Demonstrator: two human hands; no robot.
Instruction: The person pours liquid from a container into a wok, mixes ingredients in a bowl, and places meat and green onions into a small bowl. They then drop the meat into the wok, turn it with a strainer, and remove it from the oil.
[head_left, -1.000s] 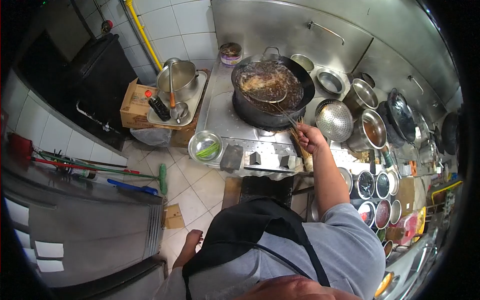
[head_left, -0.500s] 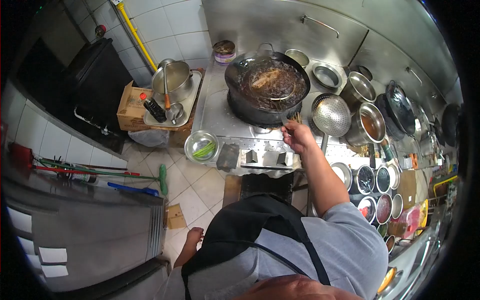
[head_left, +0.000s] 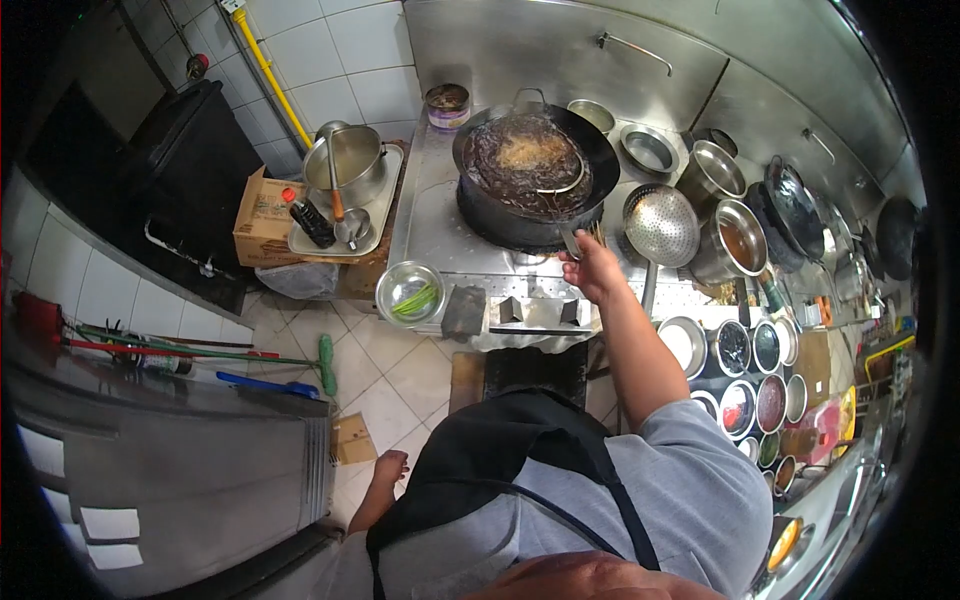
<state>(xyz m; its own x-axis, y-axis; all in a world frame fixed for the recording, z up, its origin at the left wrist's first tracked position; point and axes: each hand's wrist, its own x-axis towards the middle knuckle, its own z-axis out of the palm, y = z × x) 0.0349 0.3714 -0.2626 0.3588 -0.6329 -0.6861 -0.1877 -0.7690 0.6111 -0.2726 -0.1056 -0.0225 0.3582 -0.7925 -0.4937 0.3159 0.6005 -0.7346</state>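
Observation:
My right hand [head_left: 593, 268] is closed at the near rim of the black wok [head_left: 603, 160], around the flat metal handle of a ladle [head_left: 571, 243]. A curved metal rim, apparently the ladle's bowl, lies in the dark bubbling liquid [head_left: 490, 165]. A pale golden foamy patch [head_left: 530, 152] shows in the liquid's middle; what lies beneath is hidden. My left hand [head_left: 391, 467] hangs low beside the black apron, fingers loosely bent and nothing visible in it. Right of the wok rests a perforated strainer [head_left: 661, 225].
A glass bowl of green stalks [head_left: 411, 293] sits at the stove's front left corner. Further left, a tray [head_left: 375, 235] bears a pot [head_left: 358, 170], a bottle [head_left: 312, 222] and another ladle [head_left: 350, 228]. Metal pots [head_left: 735, 240] and several seasoning containers [head_left: 683, 343] stand to the right.
The long golden piece at the liquid's surface has given way to a blurrier foamy patch. The ladle's rim and my right hand have shifted slightly. My left hand stays low.

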